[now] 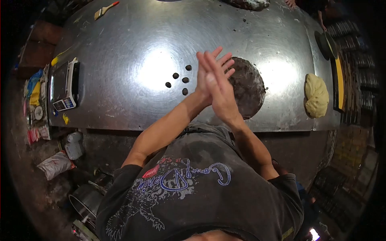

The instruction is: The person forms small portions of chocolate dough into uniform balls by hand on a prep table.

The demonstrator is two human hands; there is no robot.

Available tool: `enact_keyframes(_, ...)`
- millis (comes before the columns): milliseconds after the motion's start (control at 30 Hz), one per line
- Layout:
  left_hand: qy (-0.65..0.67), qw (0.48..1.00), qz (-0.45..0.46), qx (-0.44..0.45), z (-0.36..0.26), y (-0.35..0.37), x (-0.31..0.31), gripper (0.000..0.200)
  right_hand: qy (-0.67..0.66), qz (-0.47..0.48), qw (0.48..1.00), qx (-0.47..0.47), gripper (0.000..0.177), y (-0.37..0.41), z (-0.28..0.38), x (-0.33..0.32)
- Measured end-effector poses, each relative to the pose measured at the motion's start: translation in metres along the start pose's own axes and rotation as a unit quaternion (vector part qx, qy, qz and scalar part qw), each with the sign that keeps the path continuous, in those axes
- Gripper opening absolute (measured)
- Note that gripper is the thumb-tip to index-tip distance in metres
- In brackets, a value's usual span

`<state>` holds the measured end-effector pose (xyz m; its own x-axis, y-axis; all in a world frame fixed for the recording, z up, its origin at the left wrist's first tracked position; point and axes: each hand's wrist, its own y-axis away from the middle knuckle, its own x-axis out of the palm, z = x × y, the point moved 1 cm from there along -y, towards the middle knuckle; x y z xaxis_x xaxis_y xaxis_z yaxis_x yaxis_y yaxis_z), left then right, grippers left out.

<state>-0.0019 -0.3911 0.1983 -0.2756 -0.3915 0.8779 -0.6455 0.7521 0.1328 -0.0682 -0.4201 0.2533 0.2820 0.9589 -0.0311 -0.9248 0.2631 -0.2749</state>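
Above the steel table, my left hand (204, 82) and my right hand (220, 92) press palm to palm, fingers stretched out and crossing at an angle. Whether anything lies between the palms is hidden. Just left of them, several small dark balls (185, 80) sit on the metal. A large, flattened dark brown mass of dough or paste (251, 88) lies to the right, partly behind my right hand.
A digital scale (64, 102) stands at the table's left end, and a brush (105, 11) lies far left. Pale yellow dough (316, 96) rests at the right. More dark mass (249, 3) lies at the far edge, near another person's hand (290, 3). Racks (350, 44) line the right.
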Motion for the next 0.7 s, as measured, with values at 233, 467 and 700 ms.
enact_keyframes(233, -0.085, 0.989, 0.067, 0.100, -0.038, 0.050, 0.053, 0.088, 0.295, -0.055, 0.950, -0.088, 0.065, -0.025, -0.017, -0.029)
enact_keyframes(467, -0.169, 0.980, 0.049, 0.092, -0.020, 0.033, 0.014, 0.091, 0.222, 0.023, 0.963, -0.148, 0.066, -0.009, 0.014, 0.010)
enact_keyframes(700, 0.041, 0.998, -0.034, 0.038, -0.032, 0.018, -0.015, 0.087, 0.148, -0.119, 0.972, -0.139, 0.032, -0.027, -0.001, -0.020)
